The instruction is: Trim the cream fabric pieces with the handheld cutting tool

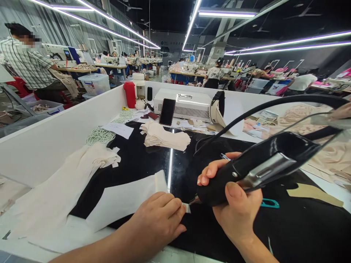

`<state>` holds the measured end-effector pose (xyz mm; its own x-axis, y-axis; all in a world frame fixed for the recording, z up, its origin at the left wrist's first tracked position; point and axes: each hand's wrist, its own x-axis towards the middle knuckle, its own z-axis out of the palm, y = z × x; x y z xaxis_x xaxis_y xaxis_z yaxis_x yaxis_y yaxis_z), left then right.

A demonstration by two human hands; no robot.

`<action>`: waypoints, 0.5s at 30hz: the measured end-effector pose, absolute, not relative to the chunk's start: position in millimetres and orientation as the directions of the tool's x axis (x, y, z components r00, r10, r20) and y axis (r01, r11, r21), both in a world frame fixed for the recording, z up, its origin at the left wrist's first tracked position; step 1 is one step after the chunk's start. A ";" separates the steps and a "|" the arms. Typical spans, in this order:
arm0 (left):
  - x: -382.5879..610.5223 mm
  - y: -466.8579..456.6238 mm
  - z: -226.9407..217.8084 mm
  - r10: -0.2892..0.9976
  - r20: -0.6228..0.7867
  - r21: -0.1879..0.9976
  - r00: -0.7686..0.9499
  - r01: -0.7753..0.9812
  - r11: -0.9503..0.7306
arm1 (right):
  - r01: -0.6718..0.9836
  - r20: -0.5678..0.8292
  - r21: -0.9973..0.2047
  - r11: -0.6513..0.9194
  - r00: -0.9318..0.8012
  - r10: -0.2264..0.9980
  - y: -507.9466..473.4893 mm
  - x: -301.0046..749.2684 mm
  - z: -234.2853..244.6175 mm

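My right hand (236, 204) is wrapped round a black corded hand tool (257, 164) with a metal trigger lever, its tip pointing left and down. The tip meets a small white fabric strip (187, 207) on the black glossy worktop (142, 160). My left hand (159, 219) lies on the worktop with its fingers closed together, pressing that strip at the tool's tip. A white paper sheet (120, 199) lies just left of this hand. The tool's black cable (274, 104) arcs up and to the right.
A stack of cream fabric pieces (164, 138) and a cream cloth heap (68, 179) lie on the worktop. At the back stand a white machine box (189, 106), a phone (167, 111) and a red flask (129, 94). A white wall (55, 135) borders the left. Other people sew nearby.
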<state>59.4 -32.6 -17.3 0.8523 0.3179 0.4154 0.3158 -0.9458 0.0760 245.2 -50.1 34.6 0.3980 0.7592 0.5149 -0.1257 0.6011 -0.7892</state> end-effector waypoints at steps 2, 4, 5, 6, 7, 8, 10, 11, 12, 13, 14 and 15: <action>58.9 -32.9 -16.3 0.324 0.414 0.080 0.851 0.320 -0.944 | -0.119 0.517 -0.789 0.602 0.401 0.756 -50.0 245.2 34.7; 58.5 -33.1 -15.9 0.336 0.413 0.085 0.847 0.331 -0.940 | -0.115 0.517 -0.790 0.603 0.404 0.755 -50.0 245.4 34.9; 58.4 -33.1 -16.0 0.341 0.415 0.086 0.844 0.336 -0.938 | -0.116 0.519 -0.789 0.604 0.401 0.755 -50.1 245.6 35.0; 58.4 -33.3 -16.2 0.346 0.417 0.087 0.841 0.342 -0.936 | -0.119 0.519 -0.788 0.604 0.398 0.756 -50.2 245.9 35.0; 58.3 -33.4 -16.4 0.350 0.418 0.086 0.838 0.347 -0.934 | -0.122 0.518 -0.789 0.602 0.394 0.759 -50.3 246.1 35.1; 58.4 -33.6 -16.6 0.352 0.419 0.085 0.837 0.350 -0.933 | -0.124 0.517 -0.790 0.601 0.392 0.761 -50.4 246.3 35.2; 58.3 -33.9 -16.7 0.354 0.416 0.085 0.838 0.352 -0.932 | -0.120 0.512 -0.795 0.595 0.394 0.764 -50.2 246.5 35.8; 58.2 -34.0 -16.6 0.355 0.414 0.086 0.838 0.353 -0.932 | -0.116 0.508 -0.798 0.592 0.398 0.764 -49.8 246.5 36.3; 58.0 -34.0 -16.4 0.356 0.415 0.086 0.837 0.353 -0.932 | -0.113 0.506 -0.800 0.590 0.403 0.763 -49.4 246.4 36.8; 57.9 -34.0 -16.1 0.354 0.418 0.086 0.836 0.352 -0.932 | -0.111 0.502 -0.802 0.587 0.407 0.763 -48.9 246.3 37.3; 57.7 -34.0 -16.0 0.353 0.421 0.086 0.836 0.351 -0.932 | -0.109 0.499 -0.804 0.585 0.412 0.763 -48.5 246.1 37.7; 57.7 -34.0 -15.9 0.353 0.423 0.086 0.834 0.350 -0.933 | -0.109 0.497 -0.805 0.584 0.415 0.762 -48.2 246.0 38.0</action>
